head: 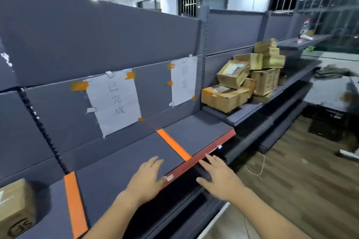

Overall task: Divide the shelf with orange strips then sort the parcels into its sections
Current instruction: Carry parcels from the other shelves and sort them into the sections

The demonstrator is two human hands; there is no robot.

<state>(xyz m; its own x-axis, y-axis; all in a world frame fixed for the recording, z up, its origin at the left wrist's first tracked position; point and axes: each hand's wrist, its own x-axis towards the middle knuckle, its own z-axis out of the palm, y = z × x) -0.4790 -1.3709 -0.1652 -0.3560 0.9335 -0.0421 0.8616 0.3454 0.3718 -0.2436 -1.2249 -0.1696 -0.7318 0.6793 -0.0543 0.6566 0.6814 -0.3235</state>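
Resting flat on the grey shelf (124,163), the left hand (147,177) lies palm down with its fingers straight and slightly spread, holding nothing; its thumb side sits at the shelf's red front edge (206,156). The right hand (220,177) hovers just off that front edge, fingers extended and loose, also gripping nothing, with its fingertips close to the red lip.

Just beyond the left hand's fingertips, between the two hands and further back, one orange strip (173,144) runs across the shelf from the back panel to the front edge. A second orange strip (75,204) lies well off to the left of the left forearm, crossing the shelf the same way. The left hand sits in the section between the two strips.

Behind this section a white paper sign (114,101) is taped to the back panel, and a second paper sign (183,80) hangs above the section to the right of the nearer strip.

Far to the left of the left hand, past the second strip, a brown parcel (14,207) stands on the shelf. Well beyond the right hand, on the next shelf bay, a pile of cardboard parcels (244,77) is stacked unevenly, some tilted.
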